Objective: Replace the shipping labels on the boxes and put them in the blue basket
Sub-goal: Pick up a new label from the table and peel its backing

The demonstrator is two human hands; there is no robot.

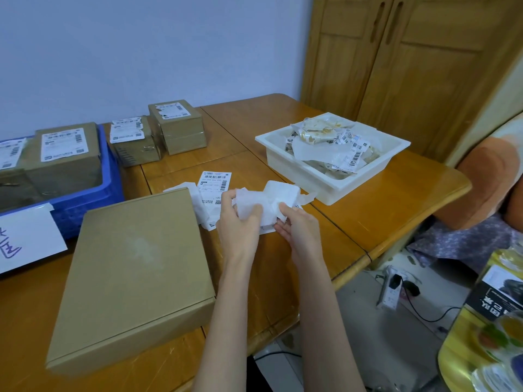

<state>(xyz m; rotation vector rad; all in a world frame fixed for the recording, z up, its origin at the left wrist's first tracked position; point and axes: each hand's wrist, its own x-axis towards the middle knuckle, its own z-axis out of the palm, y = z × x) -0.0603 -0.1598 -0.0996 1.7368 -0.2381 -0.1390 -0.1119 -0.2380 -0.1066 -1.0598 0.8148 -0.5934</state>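
A large flat brown box (135,275) lies in front of me on the wooden table (382,205), its top bare with a pale patch. Just right of it, my left hand (236,222) and my right hand (297,226) both pinch a strip of white label paper (271,200) held above the table. More shipping labels (214,183) lie flat behind my hands. The blue basket (93,190) at the left holds labelled boxes (63,154). Two smaller stacks of labelled boxes (177,128) stand behind it.
A white tray (319,176) full of torn labels and backing paper sits at the right of the table. A white sheet with blue handwriting (25,236) lies at the left edge. A wooden wardrobe (410,66) stands behind, and an orange cushion (486,179) is at the right.
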